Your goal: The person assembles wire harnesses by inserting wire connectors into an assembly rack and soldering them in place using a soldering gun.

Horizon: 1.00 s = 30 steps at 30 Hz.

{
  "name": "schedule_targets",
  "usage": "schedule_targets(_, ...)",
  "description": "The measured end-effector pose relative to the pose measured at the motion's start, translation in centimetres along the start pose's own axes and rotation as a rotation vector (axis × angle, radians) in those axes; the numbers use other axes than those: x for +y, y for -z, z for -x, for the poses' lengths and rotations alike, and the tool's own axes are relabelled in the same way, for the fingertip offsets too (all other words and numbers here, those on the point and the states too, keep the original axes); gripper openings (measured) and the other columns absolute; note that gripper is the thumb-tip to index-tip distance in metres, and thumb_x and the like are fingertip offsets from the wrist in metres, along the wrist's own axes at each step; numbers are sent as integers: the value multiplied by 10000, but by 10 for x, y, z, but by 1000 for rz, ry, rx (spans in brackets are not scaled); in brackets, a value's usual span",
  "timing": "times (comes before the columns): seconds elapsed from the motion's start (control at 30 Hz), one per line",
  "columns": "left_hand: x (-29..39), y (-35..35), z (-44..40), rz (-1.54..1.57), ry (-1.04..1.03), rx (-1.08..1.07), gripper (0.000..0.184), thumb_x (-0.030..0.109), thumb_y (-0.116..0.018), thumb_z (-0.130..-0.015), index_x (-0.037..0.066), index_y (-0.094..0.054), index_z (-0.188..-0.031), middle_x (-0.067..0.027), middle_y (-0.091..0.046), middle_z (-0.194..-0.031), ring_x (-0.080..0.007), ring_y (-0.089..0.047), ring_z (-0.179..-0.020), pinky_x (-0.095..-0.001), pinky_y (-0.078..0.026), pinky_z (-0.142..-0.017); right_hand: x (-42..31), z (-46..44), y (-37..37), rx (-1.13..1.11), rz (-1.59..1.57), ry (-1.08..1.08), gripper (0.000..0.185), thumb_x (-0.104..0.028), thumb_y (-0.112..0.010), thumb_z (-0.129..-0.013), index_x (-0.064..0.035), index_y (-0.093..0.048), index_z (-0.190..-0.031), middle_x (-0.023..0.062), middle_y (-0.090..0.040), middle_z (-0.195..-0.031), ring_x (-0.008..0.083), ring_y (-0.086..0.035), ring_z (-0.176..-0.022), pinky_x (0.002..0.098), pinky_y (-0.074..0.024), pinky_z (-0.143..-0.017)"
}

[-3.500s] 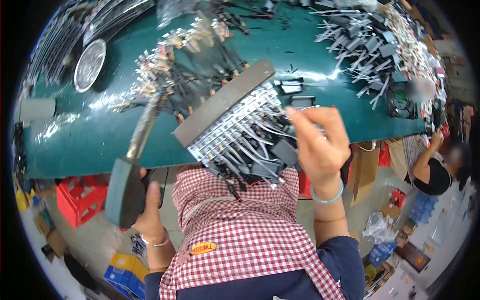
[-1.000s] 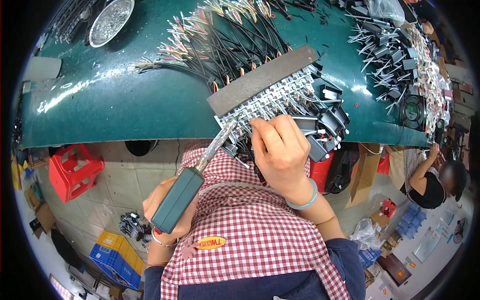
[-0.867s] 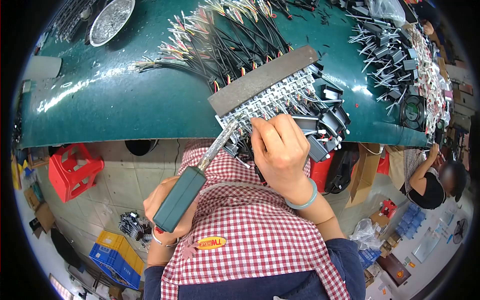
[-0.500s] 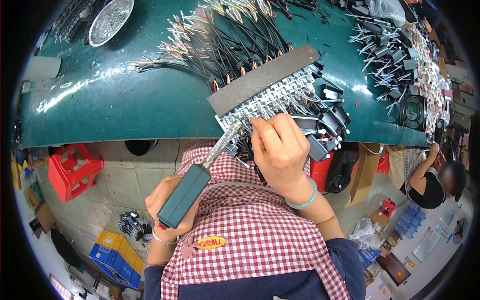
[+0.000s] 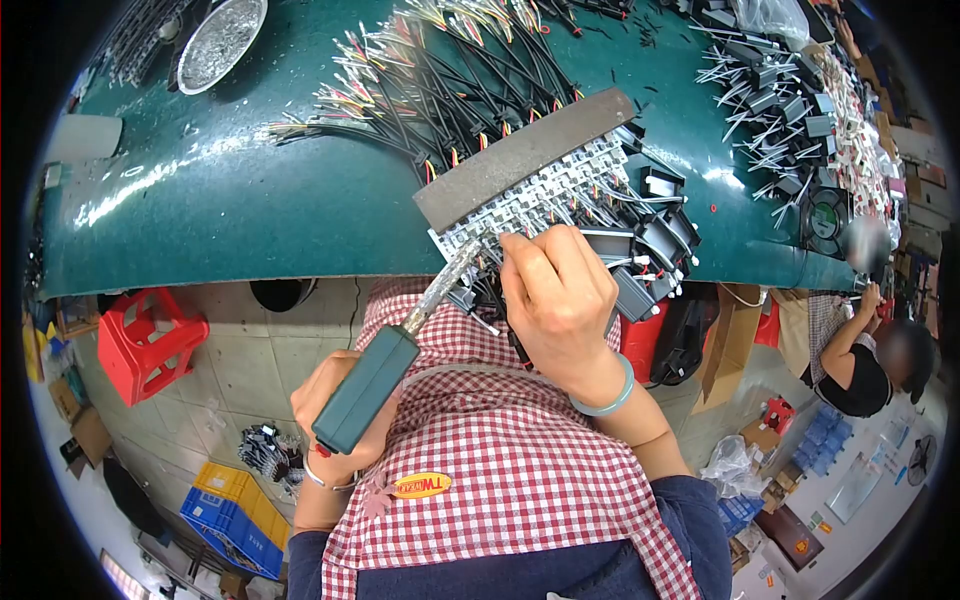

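Note:
My left hand [image 5: 340, 405] is wrapped round the green body of a soldering gun [image 5: 368, 385], whose foil-wrapped barrel [image 5: 440, 290] slants up to a row of small white circuit boards [image 5: 540, 195]. My right hand [image 5: 562, 300] is closed in a pinch at the near edge of that row, just right of the barrel's end. Its fingertips hide what they hold. Across the boards lies a flat grey-brown bar [image 5: 525, 155]. Black cables [image 5: 440, 95] with stripped, coloured ends fan out behind it. Black plastic housings [image 5: 665, 240] with wires sit at the row's right.
A metal bowl [image 5: 222, 45] stands at the back left of the green table [image 5: 230, 200]. More housings with white wires [image 5: 775, 110] are heaped at the right. Below are a red stool [image 5: 150, 340] and crates [image 5: 232, 515]. Another person [image 5: 855, 365] works at far right.
Both hands and the soldering gun stay almost in place, with only a very slight shift. The boards and bar look unmoved.

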<state>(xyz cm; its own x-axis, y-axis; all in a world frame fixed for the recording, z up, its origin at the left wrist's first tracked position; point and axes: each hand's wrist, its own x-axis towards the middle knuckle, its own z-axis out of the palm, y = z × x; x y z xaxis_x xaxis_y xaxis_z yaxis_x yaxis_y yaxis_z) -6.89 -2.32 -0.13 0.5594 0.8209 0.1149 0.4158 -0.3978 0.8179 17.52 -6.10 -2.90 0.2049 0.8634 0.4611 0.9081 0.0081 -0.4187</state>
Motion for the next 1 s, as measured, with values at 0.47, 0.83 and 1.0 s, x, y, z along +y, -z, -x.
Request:
schedule_targets(0.47,-10,35,-62,107,-171,894,332,-85,-622,-882,-119,-617,-1212,-152,-648,-1025,-170,-553,-771,-269,-444,-694,0,-6,24,-93,-27,26,208,12,-714,-732,-12,-698,-938,75,-575,-793,245,-585,-693,373,-453,-593)
schedule_targets(0.83,-41,13,-103,155,134,675,319,-12,-736,-873,-82,-667,-1176,-124,-726,-1053,-71,-478,-569,-223,-357,-501,70,-15,99,28,-56,-119,171,49,-708,-785,2,-704,-949,127,-680,-918,296,-664,-834,376,-533,-718)
schedule_targets(1.0,-43,12,-83,142,134,642,343,-30,-724,-873,-92,-639,-1200,-152,-715,-1129,-76,-480,-558,-220,-349,-478,166,-30,99,95,32,-349,97,-45,-721,-836,-41,-735,-932,121,-671,-902,325,-649,-851,403,-520,-738)
